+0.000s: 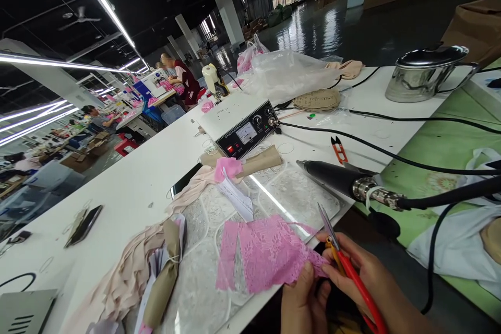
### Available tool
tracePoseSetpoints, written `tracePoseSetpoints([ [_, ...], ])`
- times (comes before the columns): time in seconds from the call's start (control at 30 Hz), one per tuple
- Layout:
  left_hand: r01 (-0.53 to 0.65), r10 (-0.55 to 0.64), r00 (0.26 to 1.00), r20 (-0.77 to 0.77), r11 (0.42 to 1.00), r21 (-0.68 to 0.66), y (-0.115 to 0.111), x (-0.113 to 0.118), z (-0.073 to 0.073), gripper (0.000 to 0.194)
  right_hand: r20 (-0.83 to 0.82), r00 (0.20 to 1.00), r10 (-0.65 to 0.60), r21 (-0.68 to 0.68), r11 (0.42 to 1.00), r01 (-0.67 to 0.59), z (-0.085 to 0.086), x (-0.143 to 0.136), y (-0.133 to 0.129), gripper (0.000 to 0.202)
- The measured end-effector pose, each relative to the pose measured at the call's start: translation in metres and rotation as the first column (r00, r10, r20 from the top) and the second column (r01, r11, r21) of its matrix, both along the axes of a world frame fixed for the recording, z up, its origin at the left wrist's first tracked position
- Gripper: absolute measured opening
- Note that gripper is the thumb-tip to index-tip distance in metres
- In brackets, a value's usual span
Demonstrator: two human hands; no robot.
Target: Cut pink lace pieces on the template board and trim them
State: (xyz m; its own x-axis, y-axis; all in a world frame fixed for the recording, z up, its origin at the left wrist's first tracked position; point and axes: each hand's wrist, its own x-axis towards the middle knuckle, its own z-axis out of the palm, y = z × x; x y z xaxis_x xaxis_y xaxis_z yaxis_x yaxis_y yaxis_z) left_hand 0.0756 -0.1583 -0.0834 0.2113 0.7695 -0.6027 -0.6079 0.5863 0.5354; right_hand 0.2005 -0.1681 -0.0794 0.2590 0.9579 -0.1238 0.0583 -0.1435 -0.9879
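A piece of pink lace fabric (266,253) lies over a glass plate (297,193) at the near edge of the white table (129,188). My left hand (303,300) pinches the lace's lower right edge from below. My right hand (368,282) grips red-handled scissors (346,263), their blades pointing up and away just beside the lace edge. A black hand-held tool (340,177) with a metal collar and thick cable rests on the table right behind the scissors.
A control box with a dial (248,133) stands mid-table, cables running right. Small red snips (338,149), beige fabric strips (129,271), a phone (84,224), a steel pot lid (426,70) and plastic bags (289,70) lie around. Other people work at far tables (178,75).
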Motion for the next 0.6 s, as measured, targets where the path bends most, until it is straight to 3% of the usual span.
tracePoseSetpoints([
  [0.2, -0.082, 0.083, 0.995, 0.056, 0.996, -0.018, -0.001, 0.000, -0.003, 0.025, 0.062, 0.998, -0.018, 0.007, 1.000, 0.017, -0.003, 0.004, 0.002, 0.031],
  [0.43, -0.143, 0.144, 0.985, 0.096, 0.990, -0.021, -0.002, 0.006, -0.003, 0.021, 0.056, 0.998, -0.037, -0.033, 0.999, 0.039, 0.010, 0.008, 0.003, 0.036],
  [0.6, -0.167, 0.166, 0.982, 0.091, 0.986, 0.000, -0.003, 0.011, -0.004, 0.029, 0.022, 0.999, 0.041, -0.077, 0.996, -0.039, -0.005, 0.013, -0.001, 0.037],
])
